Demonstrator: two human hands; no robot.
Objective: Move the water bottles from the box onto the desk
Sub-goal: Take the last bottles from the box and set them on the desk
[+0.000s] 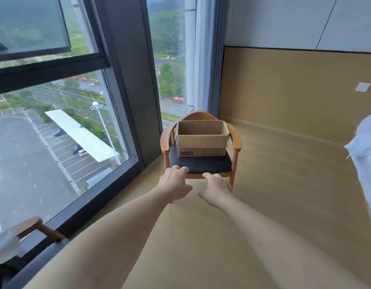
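An open cardboard box (202,139) sits on the dark seat of a wooden armchair (201,163) at about 12 o'clock, beside the tall window (55,122); whether it holds bottles cannot be told from this angle. Both arms reach toward it. The left hand (175,182) and right hand (216,189) hang in the air with relaxed, loosely curled fingers, grasping nothing. White bedding (365,147) lies at 3 o'clock.

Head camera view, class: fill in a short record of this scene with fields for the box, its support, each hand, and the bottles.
box: open cardboard box, upright, flaps open
support: wooden chair, box rests on its dark seat cushion
left hand: stretched toward the chair, fingers loose, holding nothing
right hand: stretched toward the chair, holding nothing
bottles: none visible; the box's bottom is hidden from this angle
nearby: window on the left
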